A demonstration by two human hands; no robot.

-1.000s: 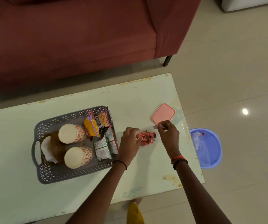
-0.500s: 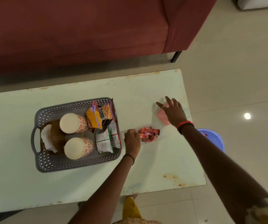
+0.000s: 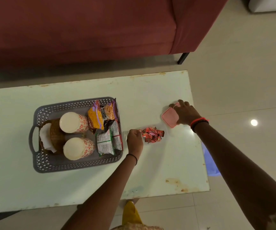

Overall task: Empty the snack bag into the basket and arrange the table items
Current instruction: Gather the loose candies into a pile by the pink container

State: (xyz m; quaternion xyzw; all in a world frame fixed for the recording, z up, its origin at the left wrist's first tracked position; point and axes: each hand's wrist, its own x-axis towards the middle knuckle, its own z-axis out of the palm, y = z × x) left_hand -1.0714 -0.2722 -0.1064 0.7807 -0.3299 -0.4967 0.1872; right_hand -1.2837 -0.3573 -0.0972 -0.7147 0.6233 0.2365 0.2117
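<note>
Lifting the rounded-square pink plastic lid (image 3: 168, 118) is judged to be the step in hand. The right hand (image 3: 184, 114) is laid over it near the table's right end, with its fingers curled over the far edge in a grip. A small heap of red-wrapped sweets (image 3: 152, 134) lies between the hands on the pale glass-topped table (image 3: 150, 171), apart from the grey perforated plastic basket (image 3: 77, 165). In the basket, snack packets (image 3: 104, 143) are set beside two patterned paper cups (image 3: 72, 122). The left hand (image 3: 134, 138) is curled at the heap's left side; whether the faint clear plastic there is pinched cannot be told. The sweets could be scattered if that plastic is tugged — or the lid could be slid off the nearby table edge, toward the blue bin (image 3: 211, 165), if dragged rather than raised.
</note>
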